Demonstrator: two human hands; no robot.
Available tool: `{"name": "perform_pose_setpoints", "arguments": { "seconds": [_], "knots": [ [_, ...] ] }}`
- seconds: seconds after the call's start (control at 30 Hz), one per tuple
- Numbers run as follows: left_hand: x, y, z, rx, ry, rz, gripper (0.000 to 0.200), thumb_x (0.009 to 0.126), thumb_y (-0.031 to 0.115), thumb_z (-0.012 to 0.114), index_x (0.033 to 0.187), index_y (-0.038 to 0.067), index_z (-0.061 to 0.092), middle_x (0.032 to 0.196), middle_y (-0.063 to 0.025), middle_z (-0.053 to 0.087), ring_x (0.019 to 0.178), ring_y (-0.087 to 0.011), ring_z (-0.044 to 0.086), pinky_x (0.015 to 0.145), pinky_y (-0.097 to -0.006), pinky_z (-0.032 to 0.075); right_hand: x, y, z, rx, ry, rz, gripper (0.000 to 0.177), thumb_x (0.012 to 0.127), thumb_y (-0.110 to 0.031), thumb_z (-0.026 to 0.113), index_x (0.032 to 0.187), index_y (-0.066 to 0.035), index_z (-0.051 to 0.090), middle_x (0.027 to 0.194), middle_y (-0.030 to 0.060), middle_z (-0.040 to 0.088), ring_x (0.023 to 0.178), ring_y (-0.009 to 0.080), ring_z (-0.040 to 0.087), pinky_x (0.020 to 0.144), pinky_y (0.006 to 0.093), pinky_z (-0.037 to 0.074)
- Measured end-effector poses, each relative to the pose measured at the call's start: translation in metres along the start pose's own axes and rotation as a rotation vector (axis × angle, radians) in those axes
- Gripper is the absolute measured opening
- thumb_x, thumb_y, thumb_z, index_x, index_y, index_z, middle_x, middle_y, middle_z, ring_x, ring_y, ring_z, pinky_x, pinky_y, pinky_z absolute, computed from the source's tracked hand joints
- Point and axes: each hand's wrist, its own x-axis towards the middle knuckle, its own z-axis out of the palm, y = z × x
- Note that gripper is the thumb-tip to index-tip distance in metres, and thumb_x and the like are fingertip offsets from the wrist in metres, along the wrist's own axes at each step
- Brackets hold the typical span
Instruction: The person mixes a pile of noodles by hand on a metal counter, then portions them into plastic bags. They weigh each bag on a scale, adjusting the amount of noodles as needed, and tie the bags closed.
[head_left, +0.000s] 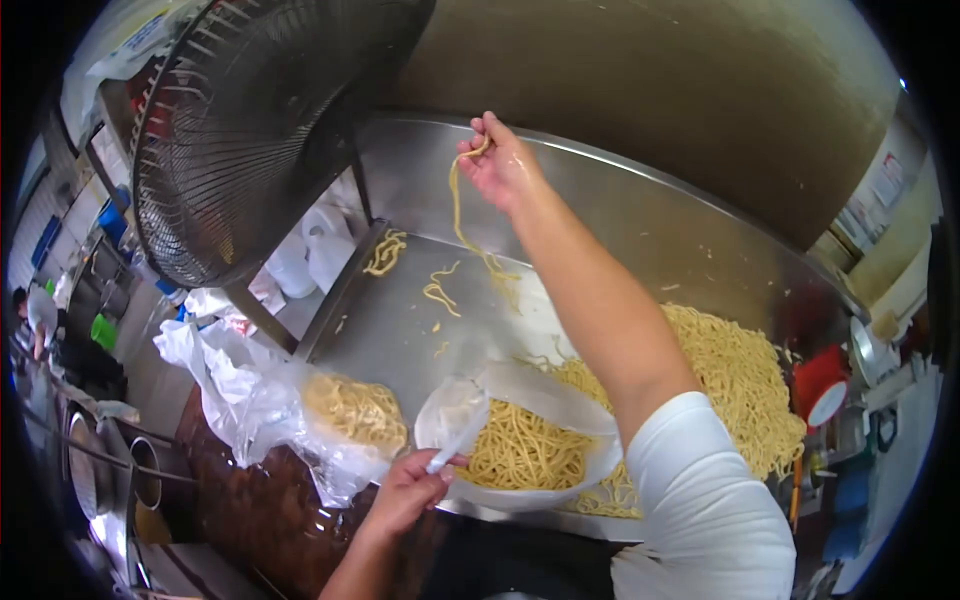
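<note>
My right hand [505, 170] is raised over the back of the steel tray, its fingers pinched on a few long yellow noodles [457, 205] that dangle towards the tray floor. Low in the view, my left hand [412, 490] grips the rim of a white plastic bag [510, 497]. This bag stands with its mouth spread, and a mass of noodles [525, 450] fills it. To its left lies another clear bag [360, 410] with noodles inside. A large heap of loose noodles [740, 385] covers the tray's right side, partly hidden behind my right arm.
A big black fan [240, 130] stands at the upper left, close to the steel tray [385, 310]. Stray noodles [385, 252] lie in the tray's far left corner. A red scale [822, 385] sits at the right. A person [45, 315] is at the far left.
</note>
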Motion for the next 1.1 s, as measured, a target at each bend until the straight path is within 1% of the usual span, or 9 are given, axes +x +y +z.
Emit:
{"name": "perform_pose_setpoints", "arguments": {
  "seconds": [0.13,0.33,0.47,0.57,0.63,0.77,0.9,1.03,1.1],
  "knots": [
    [-0.004,-0.002,-0.001,0.004,0.034,-0.059,0.024,0.089,0.014,0.061,0.109,0.001,0.065,0.059,0.0029,0.047,0.05,-0.0061,0.04,0.048,-0.0203,0.031,0.034,0.052,0.004,0.194,0.016,0.017,0.024,0.096,-0.033,0.057,0.092,-0.009,0.06,0.075,0.0026,0.06,0.078,0.019,0.064,0.066,0.0328,0.055],
    [-0.004,-0.005,-0.011,0.008,-0.042,-0.009,0.023,0.092,0.014,0.062,0.112,0.006,0.066,0.062,0.0073,0.046,0.053,-0.003,0.039,0.05,-0.0192,0.032,-0.014,0.135,-0.063,-0.999,0.331,0.226,0.06,0.082,-0.039,0.073,0.126,-0.004,0.054,0.122,0.0135,0.059,0.112,0.0246,0.056,0.093,0.0422,0.045],
    [0.004,0.005,-0.018,-0.073,-0.149,-0.018,0.028,0.09,0.017,0.063,0.115,0.006,0.064,0.063,0.0049,0.048,0.056,-0.0052,0.043,0.052,-0.0209,0.035,-0.118,0.083,-0.091,-1.145,-0.268,0.721,0.082,0.074,-0.047,0.077,0.136,-0.001,0.047,0.137,0.0176,0.051,0.127,0.0316,0.047,0.105,0.0412,0.038],
    [0.02,0.015,-0.014,-0.146,-0.324,0.011,0.036,0.089,0.019,0.064,0.122,0.006,0.06,0.065,0.0023,0.051,0.058,-0.0076,0.047,0.055,-0.0227,0.037,-0.215,0.048,-0.134,-1.439,-0.303,0.557,0.087,0.074,-0.051,0.075,0.139,0.0,0.044,0.136,0.0183,0.051,0.131,0.0334,0.043,0.104,0.0383,0.039],
    [0.035,0.025,-0.007,-0.203,-0.445,0.036,0.04,0.088,0.02,0.063,0.125,0.005,0.057,0.066,0.0008,0.053,0.059,-0.0088,0.048,0.057,-0.0237,0.038,-0.28,0.028,-0.151,-1.377,0.063,0.566,0.088,0.076,-0.052,0.072,0.138,0.002,0.043,0.136,0.0188,0.051,0.13,0.0332,0.045,0.103,0.0361,0.041],
    [0.054,0.031,0.023,-0.018,-0.585,-0.014,0.046,0.09,0.024,0.061,0.13,0.002,0.053,0.085,-0.0048,0.063,0.079,-0.0138,0.059,0.071,-0.0261,0.044,-0.385,0.025,-0.167,-1.496,0.303,0.554,0.072,0.077,-0.048,0.073,0.127,0.001,0.055,0.122,0.0195,0.061,0.114,0.0298,0.058,0.095,0.0364,0.046],
    [0.06,0.004,0.063,0.23,-0.566,-0.114,0.046,0.092,0.032,0.059,0.127,0.002,0.055,0.106,-0.0066,0.065,0.101,-0.0171,0.061,0.085,-0.0305,0.045,-0.408,0.04,-0.139,-1.071,0.573,0.32,0.032,0.08,-0.033,0.071,0.093,-0.004,0.068,0.077,0.0098,0.068,0.073,0.0239,0.065,0.068,0.0393,0.05],
    [0.064,-0.033,0.098,0.232,-0.356,-0.134,0.035,0.092,0.03,0.061,0.113,0.003,0.059,0.103,-0.0057,0.066,0.096,-0.0161,0.062,0.082,-0.0291,0.046,-0.411,0.065,-0.082,-1.453,0.441,-0.006,0.02,0.085,-0.021,0.063,0.101,-0.009,0.065,0.075,0.0132,0.064,0.069,0.0255,0.063,0.064,0.0373,0.05],
    [0.065,-0.044,0.11,0.219,-0.248,-0.117,0.026,0.09,0.025,0.063,0.107,0.005,0.06,0.098,-0.0066,0.067,0.092,-0.0159,0.062,0.073,-0.027,0.05,-0.428,0.061,-0.083,-1.411,0.318,0.041,0.027,0.087,-0.022,0.059,0.112,-0.013,0.063,0.076,0.0142,0.063,0.069,0.0268,0.063,0.064,0.0374,0.049]
  ]
}}
